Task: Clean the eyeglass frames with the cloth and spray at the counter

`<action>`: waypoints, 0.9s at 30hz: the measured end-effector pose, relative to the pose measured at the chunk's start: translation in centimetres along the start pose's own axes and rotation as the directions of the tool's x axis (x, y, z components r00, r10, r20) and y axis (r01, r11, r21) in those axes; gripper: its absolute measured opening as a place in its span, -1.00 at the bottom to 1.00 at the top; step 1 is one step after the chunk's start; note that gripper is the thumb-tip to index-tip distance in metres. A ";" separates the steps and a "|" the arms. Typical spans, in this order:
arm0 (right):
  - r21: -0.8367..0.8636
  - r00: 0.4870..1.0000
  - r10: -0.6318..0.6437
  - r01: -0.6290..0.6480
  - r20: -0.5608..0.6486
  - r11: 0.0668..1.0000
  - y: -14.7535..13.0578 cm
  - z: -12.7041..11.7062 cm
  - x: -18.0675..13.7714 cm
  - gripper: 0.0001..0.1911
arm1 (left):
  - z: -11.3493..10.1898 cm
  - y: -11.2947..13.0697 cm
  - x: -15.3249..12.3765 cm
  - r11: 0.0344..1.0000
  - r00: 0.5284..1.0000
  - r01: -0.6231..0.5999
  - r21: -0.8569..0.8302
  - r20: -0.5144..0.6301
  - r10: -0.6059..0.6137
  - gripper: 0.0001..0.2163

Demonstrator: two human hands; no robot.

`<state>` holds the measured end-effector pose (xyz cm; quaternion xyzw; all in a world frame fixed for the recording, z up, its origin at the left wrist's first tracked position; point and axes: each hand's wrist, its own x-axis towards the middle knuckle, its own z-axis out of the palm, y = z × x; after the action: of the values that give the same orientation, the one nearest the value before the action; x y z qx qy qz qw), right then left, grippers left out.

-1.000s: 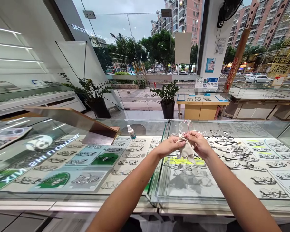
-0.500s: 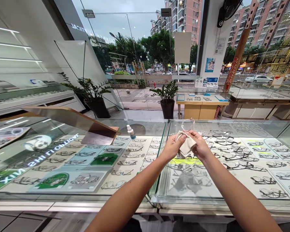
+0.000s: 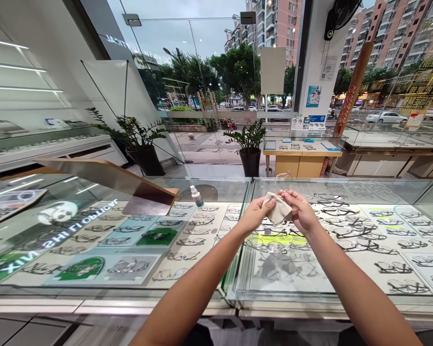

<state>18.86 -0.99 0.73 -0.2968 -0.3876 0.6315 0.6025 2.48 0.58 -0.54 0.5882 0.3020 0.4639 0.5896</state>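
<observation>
matt beige cloth (image 3: 279, 211), glossy glass counter (image 3: 216, 190)

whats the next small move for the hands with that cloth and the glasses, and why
Probably slide the cloth further up the glasses. The left hand and right hand pinch the beige cloth around the lower part of the clear frame above the glass counter, while the frame's top pokes out uncovered, so that part seems not yet wiped.

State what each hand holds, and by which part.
Both hands, left hand and right hand, pinch a cloth wrapped round glasses; which part of the glasses is gripped is hidden.
</observation>
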 end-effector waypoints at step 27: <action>-0.213 0.984 0.057 -0.020 0.168 0.977 0.7 0.4 -0.4 -0.73 | -1.7 1.0 0.3 0.992 0.995 -0.082 -0.097 -0.071 0.075 -0.46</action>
<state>18.23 -1.38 0.32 -0.3104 -0.4972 0.6217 0.5194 0.87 1.48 0.25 0.5537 0.2747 0.5208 0.5889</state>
